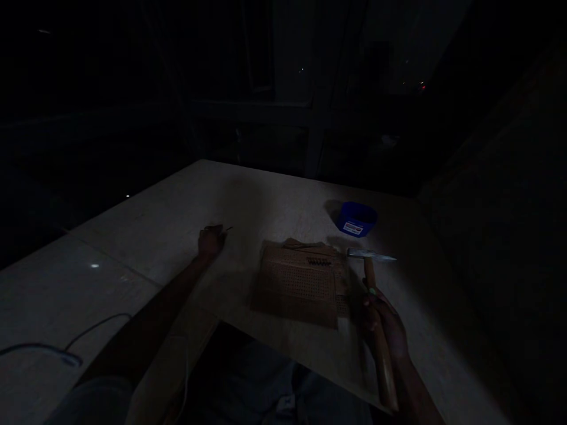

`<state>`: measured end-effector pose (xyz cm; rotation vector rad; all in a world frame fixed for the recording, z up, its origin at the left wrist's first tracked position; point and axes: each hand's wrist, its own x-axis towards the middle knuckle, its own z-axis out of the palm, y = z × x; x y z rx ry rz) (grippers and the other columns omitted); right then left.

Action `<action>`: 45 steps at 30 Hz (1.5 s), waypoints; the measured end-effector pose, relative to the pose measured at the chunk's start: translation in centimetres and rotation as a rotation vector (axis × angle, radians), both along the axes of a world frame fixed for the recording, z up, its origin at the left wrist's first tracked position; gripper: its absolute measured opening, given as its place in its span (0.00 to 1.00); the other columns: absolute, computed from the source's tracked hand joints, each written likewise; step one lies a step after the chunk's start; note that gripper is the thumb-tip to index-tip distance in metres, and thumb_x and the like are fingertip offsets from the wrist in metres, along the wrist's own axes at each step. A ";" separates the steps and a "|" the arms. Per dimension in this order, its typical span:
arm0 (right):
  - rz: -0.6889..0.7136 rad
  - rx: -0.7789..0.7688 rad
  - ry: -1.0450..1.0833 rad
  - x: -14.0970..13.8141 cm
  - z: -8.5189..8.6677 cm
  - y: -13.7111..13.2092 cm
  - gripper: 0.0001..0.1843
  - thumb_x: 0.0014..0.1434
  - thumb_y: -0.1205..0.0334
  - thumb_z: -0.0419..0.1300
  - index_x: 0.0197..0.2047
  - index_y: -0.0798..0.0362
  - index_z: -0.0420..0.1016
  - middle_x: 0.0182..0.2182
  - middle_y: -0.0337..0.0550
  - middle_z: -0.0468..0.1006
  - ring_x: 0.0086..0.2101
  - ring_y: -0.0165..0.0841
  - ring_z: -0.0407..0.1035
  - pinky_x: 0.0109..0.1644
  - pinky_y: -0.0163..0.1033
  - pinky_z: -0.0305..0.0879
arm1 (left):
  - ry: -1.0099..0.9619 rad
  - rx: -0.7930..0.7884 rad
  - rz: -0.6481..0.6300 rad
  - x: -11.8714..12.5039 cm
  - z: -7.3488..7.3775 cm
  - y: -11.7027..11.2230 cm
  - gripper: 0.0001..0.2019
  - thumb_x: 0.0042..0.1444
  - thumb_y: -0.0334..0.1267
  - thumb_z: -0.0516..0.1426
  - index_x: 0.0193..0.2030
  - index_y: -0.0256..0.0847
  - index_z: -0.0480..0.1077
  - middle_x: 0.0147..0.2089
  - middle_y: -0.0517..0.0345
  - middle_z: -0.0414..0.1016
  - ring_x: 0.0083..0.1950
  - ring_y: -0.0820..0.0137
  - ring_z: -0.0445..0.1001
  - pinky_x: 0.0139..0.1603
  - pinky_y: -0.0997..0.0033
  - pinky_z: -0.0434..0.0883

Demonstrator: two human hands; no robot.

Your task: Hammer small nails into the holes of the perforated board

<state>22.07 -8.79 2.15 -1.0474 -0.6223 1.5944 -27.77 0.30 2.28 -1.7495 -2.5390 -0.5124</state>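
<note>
The scene is very dark. My right hand grips the wooden handle of a hammer, whose metal head points sideways just right of a tan board with rows of small holes and a short line of dark nails near its far edge. My left hand rests on the pale table, left of the board, fingers pinched around a thin nail that sticks out to the right.
A small blue tub with a white label stands on the table beyond the board. A dark cable lies at the near left. The table's corner cut-out is near my lap. Dark shelving stands behind the table.
</note>
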 end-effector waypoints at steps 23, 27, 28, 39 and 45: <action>0.000 0.112 -0.001 -0.2 -1.0 0.9 0.11 0.50 0.58 0.69 0.34 0.53 0.74 0.19 0.32 0.69 0.13 0.22 0.56 0.13 0.28 0.55 | -1.057 0.116 -0.529 16.4 5.4 -2.6 0.22 0.53 0.56 0.63 0.44 0.40 0.75 0.33 0.54 0.78 0.31 0.69 0.75 0.31 0.70 0.71; -0.001 0.114 0.003 -0.4 -0.7 1.0 0.11 0.50 0.57 0.70 0.31 0.53 0.73 0.16 0.31 0.68 0.13 0.22 0.56 0.15 0.28 0.56 | -1.106 0.046 -0.503 20.4 5.3 -3.2 0.24 0.49 0.60 0.65 0.40 0.40 0.73 0.37 0.51 0.82 0.35 0.64 0.79 0.34 0.67 0.75; -0.011 0.111 -0.001 -0.4 -0.7 0.9 0.12 0.49 0.57 0.70 0.30 0.52 0.73 0.15 0.30 0.67 0.13 0.22 0.56 0.15 0.28 0.56 | -1.073 0.055 -0.504 20.9 4.9 -3.1 0.24 0.49 0.60 0.65 0.39 0.40 0.74 0.37 0.51 0.83 0.36 0.64 0.80 0.36 0.66 0.76; 0.046 0.148 -0.249 -1.8 0.9 0.1 0.12 0.53 0.53 0.66 0.30 0.55 0.78 0.14 0.33 0.71 0.14 0.26 0.61 0.20 0.33 0.59 | -0.851 0.131 -0.563 21.8 0.2 -1.3 0.15 0.57 0.52 0.62 0.41 0.44 0.79 0.41 0.55 0.85 0.42 0.64 0.82 0.45 0.66 0.79; 0.079 0.160 -0.362 -2.3 1.2 0.0 0.11 0.53 0.54 0.67 0.32 0.54 0.80 0.23 0.38 0.79 0.17 0.28 0.66 0.28 0.37 0.67 | -0.817 0.056 -0.614 21.8 -0.3 -1.1 0.11 0.58 0.46 0.62 0.43 0.45 0.81 0.45 0.57 0.85 0.46 0.63 0.82 0.51 0.64 0.78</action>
